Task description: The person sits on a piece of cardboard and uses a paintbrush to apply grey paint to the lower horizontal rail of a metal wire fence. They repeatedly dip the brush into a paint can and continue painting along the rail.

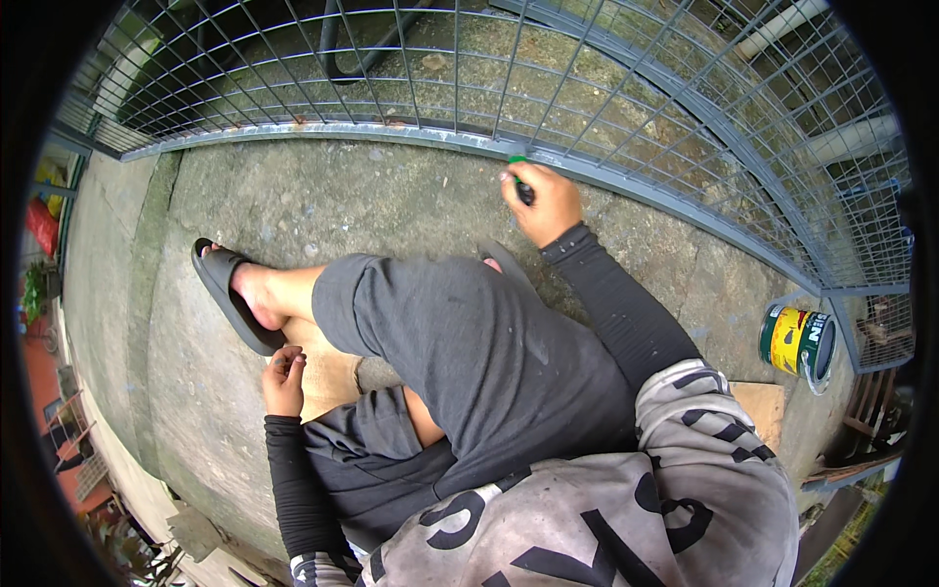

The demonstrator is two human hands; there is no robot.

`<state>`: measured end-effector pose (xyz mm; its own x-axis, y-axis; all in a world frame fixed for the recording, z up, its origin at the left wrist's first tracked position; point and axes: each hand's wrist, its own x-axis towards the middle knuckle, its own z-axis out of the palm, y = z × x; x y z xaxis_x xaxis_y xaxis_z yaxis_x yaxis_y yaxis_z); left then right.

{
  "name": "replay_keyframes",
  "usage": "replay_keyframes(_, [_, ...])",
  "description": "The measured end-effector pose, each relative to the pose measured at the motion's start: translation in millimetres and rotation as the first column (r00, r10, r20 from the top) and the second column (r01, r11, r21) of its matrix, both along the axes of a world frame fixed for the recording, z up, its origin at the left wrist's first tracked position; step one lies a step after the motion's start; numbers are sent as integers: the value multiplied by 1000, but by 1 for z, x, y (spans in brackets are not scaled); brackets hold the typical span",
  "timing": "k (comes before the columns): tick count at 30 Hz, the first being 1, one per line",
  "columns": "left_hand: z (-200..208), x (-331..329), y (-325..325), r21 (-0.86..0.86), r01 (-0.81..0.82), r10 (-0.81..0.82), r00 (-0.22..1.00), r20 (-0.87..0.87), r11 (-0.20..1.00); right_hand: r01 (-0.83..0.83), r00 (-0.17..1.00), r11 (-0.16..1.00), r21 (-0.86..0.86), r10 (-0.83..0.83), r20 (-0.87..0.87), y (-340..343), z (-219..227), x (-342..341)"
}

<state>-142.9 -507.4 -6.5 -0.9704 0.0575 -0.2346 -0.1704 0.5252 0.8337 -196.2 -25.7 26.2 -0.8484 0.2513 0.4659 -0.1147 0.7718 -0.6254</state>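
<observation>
My right hand (546, 203) is closed around a small paintbrush with a green and black handle (525, 192). Its tip touches the grey bottom rail (450, 139) of a wire mesh panel (421, 73); the bristles are blurred and hard to make out. Down by my sandalled foot (252, 293), my left hand (284, 383) has its fingers curled in, and I see nothing in them. Under that hand and leg lies a piece of tan cardboard (328, 372).
To the right, a green and yellow paint can (797, 342) stands on the concrete floor (235, 196), near the panel's corner. Another tan board (761, 406) lies beside my right side. Black tubing (342, 73) is behind the mesh. Wooden slats (871, 411) are at the far right.
</observation>
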Motion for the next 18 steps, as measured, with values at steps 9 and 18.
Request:
replay_keyframes(9, [-6,3,-6,54,-62,61,998,27,997,-160,985,630,-760,151,-82,6,2,8])
replay_keyframes(18, [-7,2,-4,27,-42,41,998,48,999,178,982,884,-433,-189,18,41,-25,16])
